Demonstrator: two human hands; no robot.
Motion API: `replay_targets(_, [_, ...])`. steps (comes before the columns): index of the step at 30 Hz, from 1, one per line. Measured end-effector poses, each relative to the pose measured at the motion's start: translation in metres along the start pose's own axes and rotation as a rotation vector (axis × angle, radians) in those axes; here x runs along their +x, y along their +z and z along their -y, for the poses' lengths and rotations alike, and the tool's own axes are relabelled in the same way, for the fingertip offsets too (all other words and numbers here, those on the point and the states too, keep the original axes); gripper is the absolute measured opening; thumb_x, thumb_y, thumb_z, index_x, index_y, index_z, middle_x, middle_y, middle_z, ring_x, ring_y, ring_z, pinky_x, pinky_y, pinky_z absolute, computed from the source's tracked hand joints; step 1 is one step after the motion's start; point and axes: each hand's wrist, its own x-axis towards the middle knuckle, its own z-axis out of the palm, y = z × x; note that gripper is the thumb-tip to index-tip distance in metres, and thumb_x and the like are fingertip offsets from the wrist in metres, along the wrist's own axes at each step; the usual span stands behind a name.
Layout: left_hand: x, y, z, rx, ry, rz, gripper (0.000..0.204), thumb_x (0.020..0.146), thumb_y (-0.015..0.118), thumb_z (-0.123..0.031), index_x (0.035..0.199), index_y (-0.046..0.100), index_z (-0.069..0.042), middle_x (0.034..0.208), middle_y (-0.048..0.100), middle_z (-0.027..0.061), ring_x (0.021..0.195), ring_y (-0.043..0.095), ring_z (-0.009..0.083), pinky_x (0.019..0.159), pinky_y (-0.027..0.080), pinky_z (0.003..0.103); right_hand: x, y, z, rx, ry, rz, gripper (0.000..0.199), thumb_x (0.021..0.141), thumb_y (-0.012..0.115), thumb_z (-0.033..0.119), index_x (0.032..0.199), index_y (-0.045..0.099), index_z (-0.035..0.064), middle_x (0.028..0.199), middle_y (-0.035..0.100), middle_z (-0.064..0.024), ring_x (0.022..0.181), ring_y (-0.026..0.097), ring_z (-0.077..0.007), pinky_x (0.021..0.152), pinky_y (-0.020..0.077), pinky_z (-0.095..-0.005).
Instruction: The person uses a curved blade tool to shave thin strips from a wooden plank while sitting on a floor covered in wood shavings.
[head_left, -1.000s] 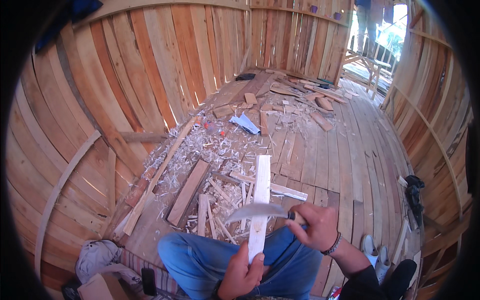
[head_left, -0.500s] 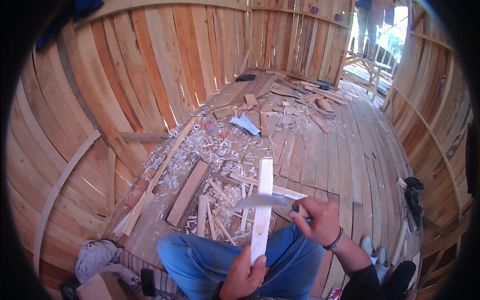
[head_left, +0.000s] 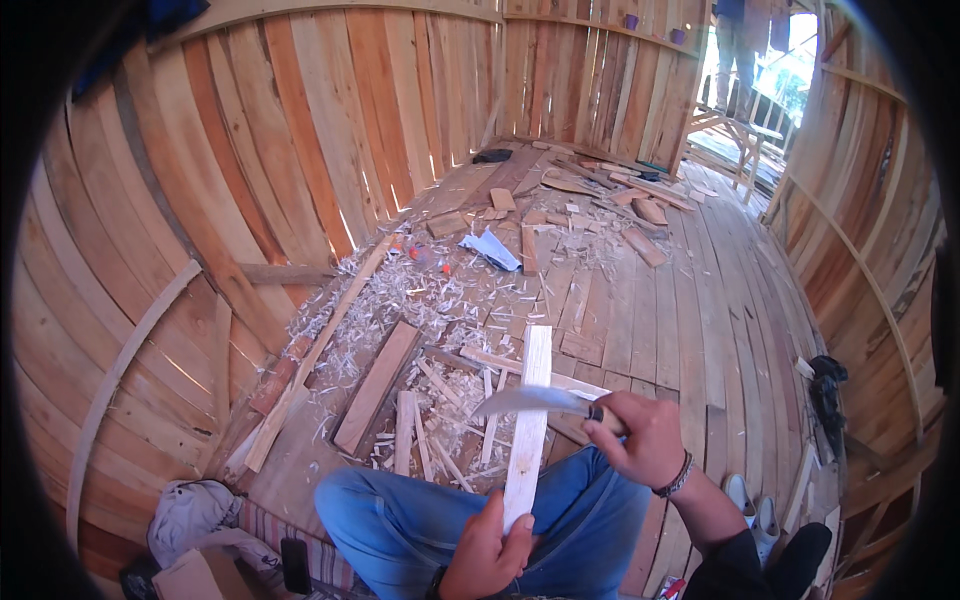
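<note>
My left hand [head_left: 490,552] is closed around the lower end of a pale wooden stick [head_left: 528,430], which slants upward and away over my lap. A knife [head_left: 530,400] with a curved, pointed blade lies across the stick near its middle. My right hand [head_left: 642,438] grips the knife's wooden handle, with the blade pointing left. Whether the edge is biting into the wood cannot be made out. Beneath the stick are my crossed legs in blue jeans [head_left: 380,520].
Wood shavings [head_left: 385,290] and thin strips cover the plank floor ahead. A thick board [head_left: 376,388] lies left of the stick. Farther off are wood offcuts [head_left: 640,245] and a blue sheet [head_left: 490,250]. Pale shoes [head_left: 765,528] stand at right; a phone [head_left: 296,566] lies lower left. Someone [head_left: 735,50] stands beyond the doorway.
The stick has shifted slightly right and toward me, along with my left hand. My right hand and the knife have moved a little to the right; the blade still crosses the stick.
</note>
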Motion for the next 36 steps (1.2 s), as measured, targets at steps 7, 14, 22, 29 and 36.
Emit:
replay_targets(7, [0.0,0.002,-0.002,-0.039,-0.022,0.005,0.025,0.094,0.043,-0.003,0.117,0.04,0.007,0.053,0.046,0.0014,0.041,0.044,0.0058,0.038,0.036,0.022,0.004,-0.003,0.002,0.041,0.043,0.005,0.026,0.079,0.068,0.031,0.078,0.063,0.0059,0.06,0.057,-0.0125,0.054,0.06,-0.0302,0.049,0.045,-0.0363])
replay_targets(14, [-0.003,0.001,-0.006,-0.01,-0.017,0.004,0.028,0.094,0.042,-0.003,0.119,0.038,0.007,0.053,0.046,0.0012,0.04,0.043,0.0059,0.038,0.036,0.022,0.007,-0.003,-0.004,0.017,0.05,0.014,0.027,0.078,0.068,0.031,0.082,0.063,0.0043,0.063,0.058,-0.0134,0.056,0.06,-0.0307,0.05,0.045,-0.0363])
replay_targets(22, [-0.002,0.003,-0.005,-0.031,-0.016,0.003,0.028,0.094,0.042,-0.004,0.119,0.038,0.008,0.053,0.046,0.0015,0.04,0.043,0.0062,0.038,0.036,0.022,0.001,-0.003,0.0,0.04,0.017,-0.021,0.025,0.08,0.066,0.029,0.079,0.062,0.0049,0.062,0.058,-0.0125,0.054,0.059,-0.0309,0.049,0.0443,-0.0364])
replay_targets(29, [-0.005,0.002,-0.005,0.004,0.015,-0.005,0.026,0.094,0.042,-0.004,0.117,0.039,0.007,0.053,0.046,0.0013,0.04,0.044,0.0058,0.037,0.036,0.022,0.004,-0.001,0.006,0.05,0.001,-0.056,0.026,0.082,0.064,0.03,0.077,0.061,0.0049,0.057,0.055,-0.0132,0.053,0.058,-0.0307,0.047,0.0426,-0.0372])
replay_targets(36, [-0.005,0.002,0.0,-0.02,0.013,0.001,0.025,0.094,0.042,-0.003,0.117,0.039,0.006,0.053,0.046,0.0013,0.04,0.043,0.0055,0.037,0.035,0.021,0.002,-0.001,0.007,0.079,0.014,0.019,0.025,0.08,0.066,0.03,0.081,0.062,0.0052,0.06,0.056,-0.0136,0.055,0.059,-0.0315,0.049,0.0439,-0.037])
